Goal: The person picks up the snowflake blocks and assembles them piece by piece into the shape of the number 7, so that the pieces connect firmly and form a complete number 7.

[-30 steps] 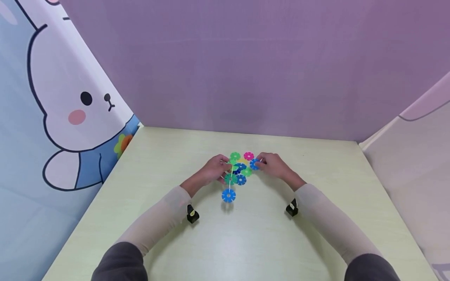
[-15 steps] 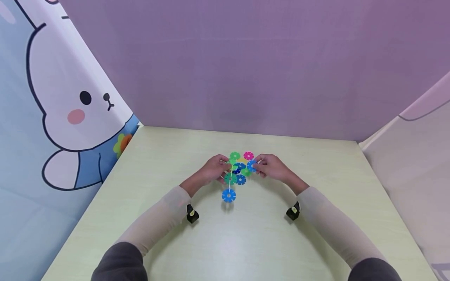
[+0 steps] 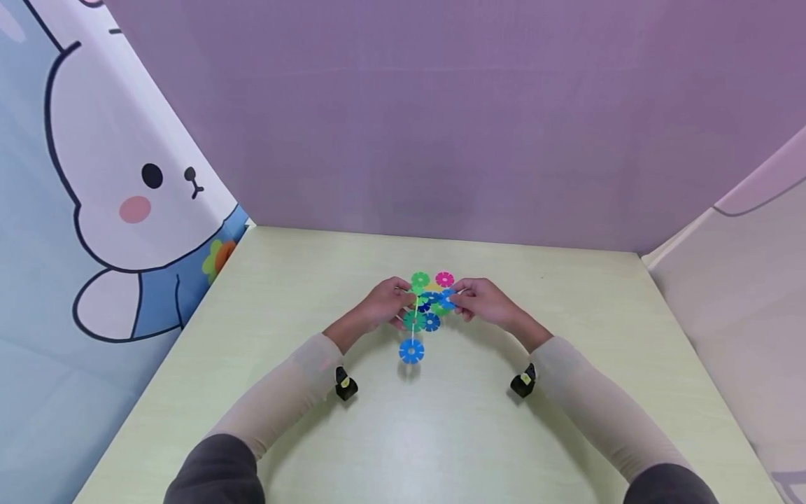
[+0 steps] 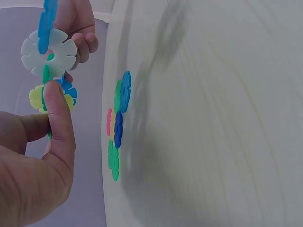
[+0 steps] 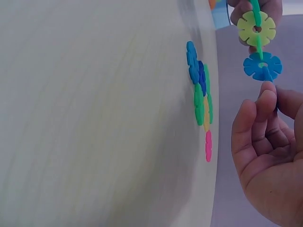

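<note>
My left hand (image 3: 384, 304) pinches a chain of slotted plastic discs above the table. In the left wrist view the chain includes a white disc (image 4: 31, 57), a blue disc (image 4: 46, 21) seen edge-on and a yellow-green disc (image 4: 35, 97). A light blue disc (image 3: 411, 352) hangs at its near end. My right hand (image 3: 490, 302) pinches a blue disc (image 3: 447, 299) between thumb and fingers. It meets another blue disc (image 5: 252, 65) at the chain's end; whether their slots interlock I cannot tell.
Several loose discs lie on the table (image 3: 403, 434) below the hands, among them a pink disc (image 3: 444, 279), a green disc (image 3: 420, 279) and a blue disc (image 3: 431, 322). A purple wall (image 3: 441, 140) rises behind the table's far edge.
My right hand has moved slightly left with its blue disc, bringing it up to the chain. The left hand and chain have stayed nearly still.
</note>
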Demonstrator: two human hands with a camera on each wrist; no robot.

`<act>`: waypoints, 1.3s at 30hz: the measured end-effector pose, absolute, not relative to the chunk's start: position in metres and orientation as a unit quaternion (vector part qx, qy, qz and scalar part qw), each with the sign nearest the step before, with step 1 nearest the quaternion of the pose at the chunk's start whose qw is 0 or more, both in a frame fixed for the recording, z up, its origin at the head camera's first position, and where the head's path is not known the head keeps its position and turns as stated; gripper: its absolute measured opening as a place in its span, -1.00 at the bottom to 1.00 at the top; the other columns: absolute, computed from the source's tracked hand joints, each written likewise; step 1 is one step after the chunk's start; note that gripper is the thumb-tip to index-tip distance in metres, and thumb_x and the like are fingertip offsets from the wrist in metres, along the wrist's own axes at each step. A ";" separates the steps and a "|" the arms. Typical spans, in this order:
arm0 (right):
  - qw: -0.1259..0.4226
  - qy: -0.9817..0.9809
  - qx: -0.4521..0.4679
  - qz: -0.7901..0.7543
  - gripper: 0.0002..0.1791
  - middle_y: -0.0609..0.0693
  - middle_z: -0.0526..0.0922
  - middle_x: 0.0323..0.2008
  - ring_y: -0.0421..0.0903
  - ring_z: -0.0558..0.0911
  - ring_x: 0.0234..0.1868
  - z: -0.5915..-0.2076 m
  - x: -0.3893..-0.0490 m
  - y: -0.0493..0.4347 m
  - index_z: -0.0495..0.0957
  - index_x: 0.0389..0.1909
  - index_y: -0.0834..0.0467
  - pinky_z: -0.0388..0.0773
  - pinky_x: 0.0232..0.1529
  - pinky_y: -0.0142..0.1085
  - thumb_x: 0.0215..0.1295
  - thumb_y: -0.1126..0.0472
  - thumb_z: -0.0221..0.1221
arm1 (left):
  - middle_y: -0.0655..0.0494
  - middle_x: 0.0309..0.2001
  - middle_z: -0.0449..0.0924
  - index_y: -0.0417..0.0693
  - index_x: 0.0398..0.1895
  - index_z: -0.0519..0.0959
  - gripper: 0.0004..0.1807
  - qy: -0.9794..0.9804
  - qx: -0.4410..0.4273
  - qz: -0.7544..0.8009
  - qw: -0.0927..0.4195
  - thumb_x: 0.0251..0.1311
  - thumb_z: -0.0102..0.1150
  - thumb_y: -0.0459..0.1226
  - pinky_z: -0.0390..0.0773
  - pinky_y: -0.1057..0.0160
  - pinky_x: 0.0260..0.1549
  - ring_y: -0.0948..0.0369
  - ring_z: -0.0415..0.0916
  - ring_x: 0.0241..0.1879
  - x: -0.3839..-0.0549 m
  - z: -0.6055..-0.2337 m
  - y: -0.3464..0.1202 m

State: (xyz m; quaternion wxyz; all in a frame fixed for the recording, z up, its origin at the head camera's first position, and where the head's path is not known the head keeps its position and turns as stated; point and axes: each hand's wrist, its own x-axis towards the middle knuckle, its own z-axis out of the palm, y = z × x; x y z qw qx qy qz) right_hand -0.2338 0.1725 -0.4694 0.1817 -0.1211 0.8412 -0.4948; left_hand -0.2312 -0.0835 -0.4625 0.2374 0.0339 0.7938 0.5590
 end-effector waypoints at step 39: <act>0.190 0.816 -0.108 -0.536 -0.76 0.20 0.66 -0.28 -0.02 0.65 -0.30 -0.467 -0.230 0.162 0.56 0.06 0.25 0.71 -0.18 -0.33 0.55 0.20 0.09 | -0.06 -0.10 0.60 -0.19 0.35 0.32 -0.57 0.793 0.031 0.558 0.243 0.54 0.02 -0.22 0.72 0.23 -0.43 0.17 0.57 -0.36 -0.234 -0.454 -0.081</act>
